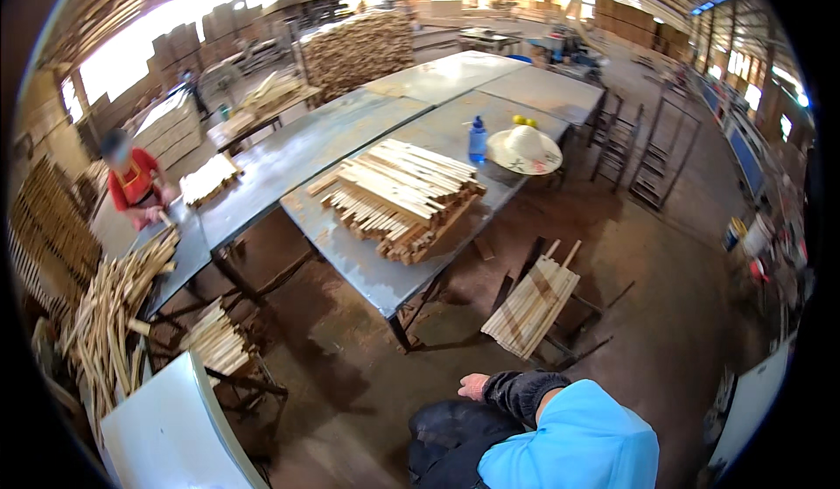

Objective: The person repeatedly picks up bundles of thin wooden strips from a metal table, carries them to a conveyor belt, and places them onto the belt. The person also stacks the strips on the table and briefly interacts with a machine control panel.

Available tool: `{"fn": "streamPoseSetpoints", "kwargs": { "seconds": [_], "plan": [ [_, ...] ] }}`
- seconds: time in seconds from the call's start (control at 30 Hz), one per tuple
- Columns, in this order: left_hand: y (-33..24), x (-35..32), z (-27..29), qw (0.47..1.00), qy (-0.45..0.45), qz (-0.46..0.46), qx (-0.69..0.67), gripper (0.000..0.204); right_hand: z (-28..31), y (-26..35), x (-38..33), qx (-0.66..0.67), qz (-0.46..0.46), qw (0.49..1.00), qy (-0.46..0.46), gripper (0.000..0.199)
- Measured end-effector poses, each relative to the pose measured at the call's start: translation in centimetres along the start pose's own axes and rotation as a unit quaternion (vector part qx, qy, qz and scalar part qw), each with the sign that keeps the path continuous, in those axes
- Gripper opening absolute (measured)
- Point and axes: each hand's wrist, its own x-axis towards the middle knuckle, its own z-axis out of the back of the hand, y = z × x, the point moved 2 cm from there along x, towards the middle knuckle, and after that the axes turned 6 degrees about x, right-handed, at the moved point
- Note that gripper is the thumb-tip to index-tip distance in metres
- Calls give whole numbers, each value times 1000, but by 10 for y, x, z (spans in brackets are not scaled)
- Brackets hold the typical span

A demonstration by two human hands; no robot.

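Note:
My right hand [473,387], pinkish at the end of a dark cuff and light-blue sleeve, hangs low over my dark trousers. It is small in the picture, and its fingers cannot be told apart. Closest to it lies a bundle of pale wooden strips [530,307] on a low dark metal stand. My left hand does not show. Beyond, a large stack of wooden strips [407,193] rests on a metal-topped table [372,283]. A blue pump bottle [478,141] stands beside a wide-brimmed pale hat [524,150], with yellow round things behind.
A person in red [136,178] handles wood at the far-left table. Loose sticks [109,314] pile up at left, above a pale panel [179,428]. Dark metal frames [662,152] stand at right, near several buckets [758,234]. A tall wood stack [359,56] rises behind.

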Motion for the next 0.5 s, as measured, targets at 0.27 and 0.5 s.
{"fn": "streamPoseSetpoints", "kwargs": {
  "seconds": [0.27,0.5],
  "plan": [
    [-92,26,-6,993,88,-31,71,27,-42,-29,-45,16,-97,995,-35,28],
    [-115,24,-23,986,129,-37,103,21,-79,-48,-76,-24,-141,990,6,31]
  ]
}}
